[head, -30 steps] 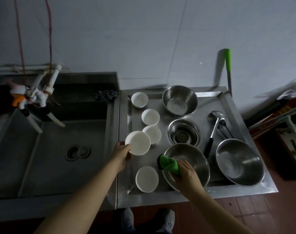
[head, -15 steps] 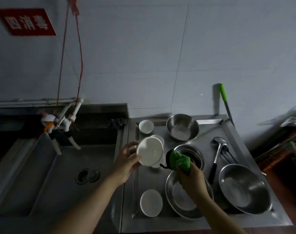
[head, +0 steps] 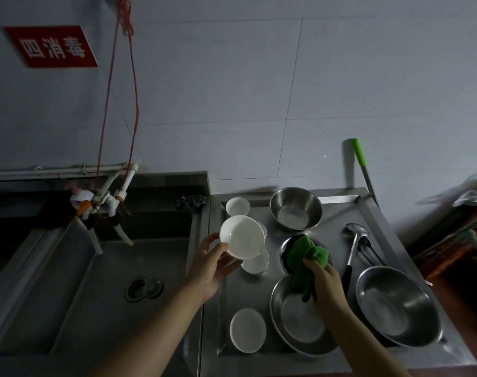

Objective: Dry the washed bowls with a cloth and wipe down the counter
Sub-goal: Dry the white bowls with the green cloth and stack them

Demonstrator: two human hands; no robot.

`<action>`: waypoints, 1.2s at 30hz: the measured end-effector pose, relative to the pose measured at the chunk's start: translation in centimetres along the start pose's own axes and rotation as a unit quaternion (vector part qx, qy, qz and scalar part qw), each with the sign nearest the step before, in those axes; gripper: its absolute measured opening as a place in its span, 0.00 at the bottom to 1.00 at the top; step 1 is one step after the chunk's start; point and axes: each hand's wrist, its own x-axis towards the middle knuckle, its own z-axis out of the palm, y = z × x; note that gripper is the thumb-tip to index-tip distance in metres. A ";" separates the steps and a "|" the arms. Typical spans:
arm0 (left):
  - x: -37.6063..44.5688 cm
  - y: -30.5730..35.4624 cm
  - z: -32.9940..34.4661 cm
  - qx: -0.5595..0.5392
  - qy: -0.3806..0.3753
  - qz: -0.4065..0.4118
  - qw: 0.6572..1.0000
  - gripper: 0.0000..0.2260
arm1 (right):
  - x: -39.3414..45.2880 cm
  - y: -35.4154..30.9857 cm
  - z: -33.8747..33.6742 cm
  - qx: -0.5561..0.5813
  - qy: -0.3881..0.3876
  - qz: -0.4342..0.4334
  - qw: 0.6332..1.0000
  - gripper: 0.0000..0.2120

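Left hand (head: 208, 269) gripping white bowl (head: 242, 237) (tilted), right hand (head: 325, 281) clutching green cloth (head: 306, 258)

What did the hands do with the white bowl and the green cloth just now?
The left hand lifted the white bowl off the counter and tipped its inside toward the person. The right hand raised the green cloth out of the near steel bowl toward it; they are not touching yet. Both grips stayed the same, and the other bowls and the ladle stayed put.
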 end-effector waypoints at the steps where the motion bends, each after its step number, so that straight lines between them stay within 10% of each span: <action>1: 0.0 -0.1 0.0 -0.006 0.009 -0.020 1.000 0.17 | -0.2 0.1 -0.1 -0.020 -0.002 -0.010 1.000 0.05; 8: -0.1 -0.9 0.5 -0.076 0.040 -0.202 0.976 0.18 | -0.3 0.7 1.2 -0.042 -0.054 -0.020 0.997 0.05; 19: -0.6 -0.8 1.6 -0.008 0.027 -0.247 0.969 0.18 | 0.5 -0.9 1.4 -0.060 -0.149 -0.093 0.983 0.07; 22: -0.7 -0.8 2.0 0.064 0.027 -0.243 0.967 0.12 | 0.7 -2.2 2.4 -0.241 -0.294 -0.115 0.918 0.09; 26: -0.8 -0.4 2.6 0.142 -0.001 -0.233 0.962 0.15 | 0.4 -2.8 3.9 -0.554 -0.361 -0.157 0.734 0.12; 36: -1.0 -0.5 3.1 0.261 0.052 -0.166 0.950 0.07 | -1.5 0.0 3.9 -0.608 -0.359 -0.344 0.618 0.29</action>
